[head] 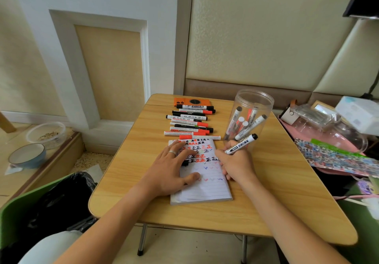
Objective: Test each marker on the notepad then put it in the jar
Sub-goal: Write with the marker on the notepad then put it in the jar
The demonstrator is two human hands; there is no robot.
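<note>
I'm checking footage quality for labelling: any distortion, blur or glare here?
Head view: wide-angle bending curves the table edges and wall panels; the hands, notepad and marker are fairly sharp; the frame's edges look soft; soft daylight, faint shadows; the clear jar shows mild reflections.

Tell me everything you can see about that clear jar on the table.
The jar looks like clear plastic, a tall cylinder with no lid on and a ridged rim at its open mouth. It stands upright on the wooden table, right of the row of loose markers and behind the right hand. Several markers lean inside it, black, white and red ends up. No hand visibly touches it.
</note>
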